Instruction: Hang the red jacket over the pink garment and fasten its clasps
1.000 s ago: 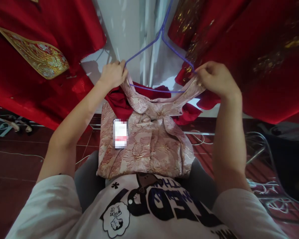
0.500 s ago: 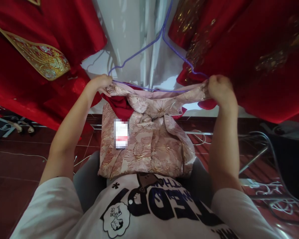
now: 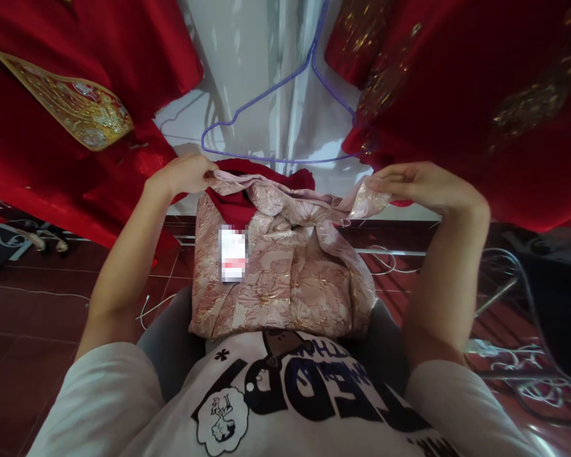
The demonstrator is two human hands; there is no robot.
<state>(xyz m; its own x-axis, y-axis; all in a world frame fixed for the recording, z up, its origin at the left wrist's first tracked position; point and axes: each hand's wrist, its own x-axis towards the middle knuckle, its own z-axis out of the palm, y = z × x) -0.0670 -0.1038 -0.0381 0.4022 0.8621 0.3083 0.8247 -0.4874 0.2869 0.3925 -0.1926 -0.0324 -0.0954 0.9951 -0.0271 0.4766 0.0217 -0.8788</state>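
Observation:
A pink brocade garment with gold thread lies folded across my lap, a white tag on its left part. My left hand pinches the left end of its upper edge. At the right end, my right hand grips the same edge between thumb and fingers, so the strip stretches between both hands. Dark red cloth shows behind and under that strip. Just above it, a purple hanger hangs with its lower bar apart from the garment; its right corner is hard to see against red cloth.
Red garments with gold embroidery hang at the left and at the right. A dark chair with a metal frame stands at the right. White cables lie about the tiled floor. Shoes are at the far left.
The garment's upper edge has come down off the hanger's bar, and the hanger now hangs free above it. My right hand has turned and moved slightly down and inward; my left has lowered slightly.

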